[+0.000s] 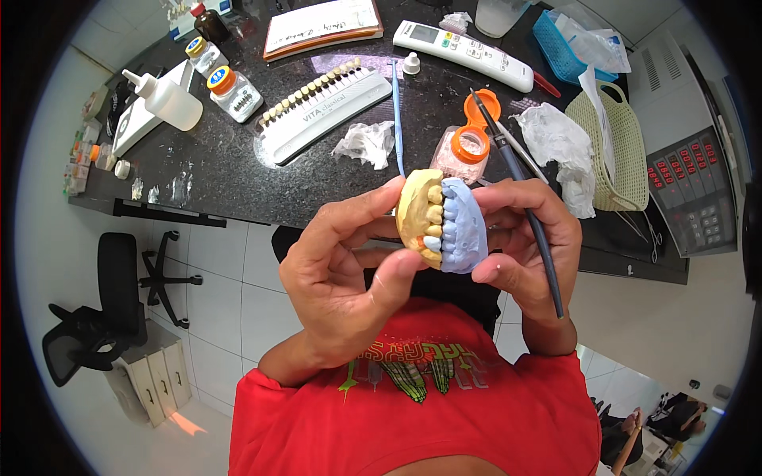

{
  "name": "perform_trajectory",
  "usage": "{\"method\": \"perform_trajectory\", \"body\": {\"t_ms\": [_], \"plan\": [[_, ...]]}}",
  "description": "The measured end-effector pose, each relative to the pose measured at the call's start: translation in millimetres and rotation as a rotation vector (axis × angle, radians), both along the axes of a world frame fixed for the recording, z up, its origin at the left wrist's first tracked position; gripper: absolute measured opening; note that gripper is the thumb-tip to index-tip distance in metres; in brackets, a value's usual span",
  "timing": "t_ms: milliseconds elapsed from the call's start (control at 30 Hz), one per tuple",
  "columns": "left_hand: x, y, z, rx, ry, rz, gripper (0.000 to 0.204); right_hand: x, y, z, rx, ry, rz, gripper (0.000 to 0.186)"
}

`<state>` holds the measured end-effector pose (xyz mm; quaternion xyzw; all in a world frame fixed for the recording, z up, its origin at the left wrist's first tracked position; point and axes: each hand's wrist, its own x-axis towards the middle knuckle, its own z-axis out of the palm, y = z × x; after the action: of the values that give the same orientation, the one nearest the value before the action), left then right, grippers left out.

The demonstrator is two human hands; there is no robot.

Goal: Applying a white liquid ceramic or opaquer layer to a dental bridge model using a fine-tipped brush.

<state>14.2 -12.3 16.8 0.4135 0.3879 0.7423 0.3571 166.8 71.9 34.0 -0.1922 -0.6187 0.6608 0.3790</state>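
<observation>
Two dental casts are held up side by side at the desk's front edge, their teeth meeting. My left hand (341,285) grips the yellow cast (416,208), which has a pale blue-white tooth and an orange patch near its lower end. My right hand (538,238) grips the blue cast (467,230) and also holds a long dark brush (533,232), slanting with its tip up. Behind the casts stand an orange-lidded jar of pink powder (451,163) and a thin blue instrument (396,111).
The black desk (238,182) carries a tooth shade guide (317,119), a white remote (468,59), squeeze bottle (178,107), crumpled tissues (556,151) and baskets (603,159). A device with red displays (686,182) is right, a black chair (119,301) left, people (675,420) lower right.
</observation>
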Motion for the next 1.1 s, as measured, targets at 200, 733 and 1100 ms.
{"method": "perform_trajectory", "body": {"t_ms": [200,733,1100], "plan": [[1.3,0.3,4.9,-0.033,0.083,-0.030,0.047,1.8,0.0,1.3,0.015,0.041,-0.003,0.048],[3.4,0.5,7.6,-0.071,-0.051,-0.110,0.048,4.0,-2.4,3.5,-0.027,0.057,-0.031,0.046],[4.6,-1.0,7.3,-0.059,-0.033,-0.125,0.049,4.9,-5.1,3.6,-0.011,0.063,-0.035,0.045]]}}
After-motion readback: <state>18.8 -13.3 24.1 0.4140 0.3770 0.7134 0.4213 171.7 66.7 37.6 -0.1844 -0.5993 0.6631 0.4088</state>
